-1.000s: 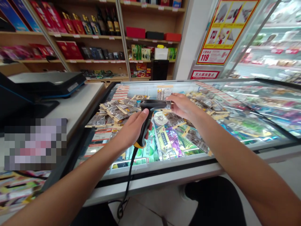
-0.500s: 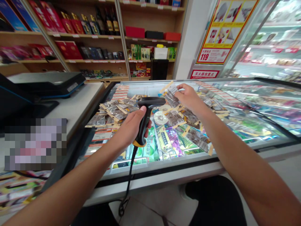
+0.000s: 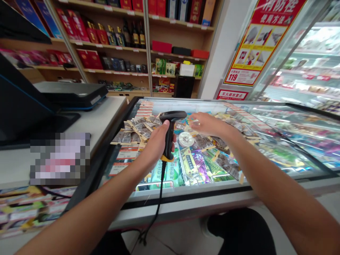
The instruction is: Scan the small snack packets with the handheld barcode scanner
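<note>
My left hand (image 3: 156, 143) is wrapped round the grip of a black barcode scanner (image 3: 171, 124) with a yellow collar; its cable (image 3: 156, 209) hangs down past the freezer's front edge. The scanner's head points right, over the glass lid of a chest freezer (image 3: 202, 189). My right hand (image 3: 205, 123) reaches out flat just beyond the scanner, fingers stretched over several small clear snack packets (image 3: 139, 129) spread on the glass. I cannot see anything held in it. A round white tin (image 3: 186, 139) lies just below my right hand.
A white counter (image 3: 98, 122) on the left carries a black register screen (image 3: 18, 106) and a dark flat device (image 3: 71, 94). Wooden shelves (image 3: 119, 46) of boxed goods and bottles stand behind. A glass-door cooler (image 3: 305, 67) and a red fire-safety poster (image 3: 257, 39) are on the right.
My right hand, which held a packet up in front of the scanner, has dropped onto the packets on the glass with its fingers flattened. The view has tilted slightly downward.
</note>
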Available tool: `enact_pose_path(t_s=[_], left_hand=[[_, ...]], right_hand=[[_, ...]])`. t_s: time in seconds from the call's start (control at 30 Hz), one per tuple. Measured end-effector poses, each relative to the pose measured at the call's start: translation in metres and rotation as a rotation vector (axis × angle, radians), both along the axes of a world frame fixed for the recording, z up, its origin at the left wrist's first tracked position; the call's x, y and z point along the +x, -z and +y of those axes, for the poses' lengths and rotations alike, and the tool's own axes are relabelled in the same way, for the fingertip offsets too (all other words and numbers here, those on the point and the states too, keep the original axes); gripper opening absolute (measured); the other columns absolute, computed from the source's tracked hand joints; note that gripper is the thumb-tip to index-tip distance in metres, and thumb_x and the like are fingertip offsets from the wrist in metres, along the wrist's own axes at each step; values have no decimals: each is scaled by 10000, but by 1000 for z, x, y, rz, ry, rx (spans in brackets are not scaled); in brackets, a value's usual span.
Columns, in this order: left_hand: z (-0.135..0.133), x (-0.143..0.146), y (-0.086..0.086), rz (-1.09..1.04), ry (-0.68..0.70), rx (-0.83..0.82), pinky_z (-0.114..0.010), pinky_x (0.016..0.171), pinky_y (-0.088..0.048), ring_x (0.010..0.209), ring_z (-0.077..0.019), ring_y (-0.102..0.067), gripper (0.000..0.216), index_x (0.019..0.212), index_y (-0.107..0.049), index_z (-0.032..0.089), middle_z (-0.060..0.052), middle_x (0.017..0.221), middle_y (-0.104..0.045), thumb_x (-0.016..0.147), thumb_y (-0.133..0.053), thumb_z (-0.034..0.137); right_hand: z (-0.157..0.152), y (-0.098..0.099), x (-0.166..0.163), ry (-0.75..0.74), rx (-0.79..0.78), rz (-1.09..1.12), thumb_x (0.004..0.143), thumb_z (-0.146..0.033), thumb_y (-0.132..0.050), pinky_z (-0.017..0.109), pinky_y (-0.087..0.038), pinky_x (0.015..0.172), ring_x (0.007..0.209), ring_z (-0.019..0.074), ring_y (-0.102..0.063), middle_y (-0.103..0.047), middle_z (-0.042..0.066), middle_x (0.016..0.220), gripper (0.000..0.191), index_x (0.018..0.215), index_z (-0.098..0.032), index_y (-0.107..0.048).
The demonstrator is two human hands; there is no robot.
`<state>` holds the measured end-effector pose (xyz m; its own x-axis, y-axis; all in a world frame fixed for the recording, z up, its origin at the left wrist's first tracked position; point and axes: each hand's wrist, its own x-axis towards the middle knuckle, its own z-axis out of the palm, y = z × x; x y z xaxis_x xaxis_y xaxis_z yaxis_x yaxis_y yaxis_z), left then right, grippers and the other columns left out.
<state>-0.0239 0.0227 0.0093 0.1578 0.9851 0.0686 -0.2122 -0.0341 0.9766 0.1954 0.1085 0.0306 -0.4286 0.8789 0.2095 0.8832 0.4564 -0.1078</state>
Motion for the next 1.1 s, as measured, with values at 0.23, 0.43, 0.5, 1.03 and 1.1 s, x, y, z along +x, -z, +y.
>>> enact_pose_path(t_s=[0.23,0.43,0.5,1.03,1.1], left_hand=[[11,-6,1,-128,-97,-122,-213,352,-371,373,-104,-495,481,726,-534,189,7,575,-558,936,-450,613],[16,-7,4,-201,-144,-142,-213,376,-384,376,-103,-498,458,715,-530,183,6,561,-552,992,-390,520],[15,-6,4,-254,-149,-199,-210,379,-381,371,-105,-494,435,734,-517,189,13,547,-544,1004,-371,496],[-4,0,-11,-318,32,-291,-193,363,-332,360,-98,-464,414,790,-500,195,26,534,-519,1011,-330,501],[-3,-1,-10,-292,20,-274,-193,360,-331,362,-99,-467,425,794,-513,192,24,537,-524,1006,-334,514]], right_hand=[[45,26,-61,52,-194,140,886,-396,-657,295,-488,760,917,250,-680,-748,71,1073,272,1087,-217,-693],[44,23,-56,142,-210,190,764,-335,-782,283,-468,712,859,237,-676,-739,88,1013,306,986,-152,-676],[33,21,-51,153,-113,262,775,-340,-765,291,-466,741,902,236,-673,-729,88,1059,336,1037,-167,-647],[0,18,-15,327,175,230,805,-432,-687,333,-433,654,867,313,-668,-715,103,932,388,1108,-219,-571],[-2,16,-13,321,166,210,807,-426,-681,331,-436,659,886,314,-670,-720,110,958,385,1111,-217,-572]])
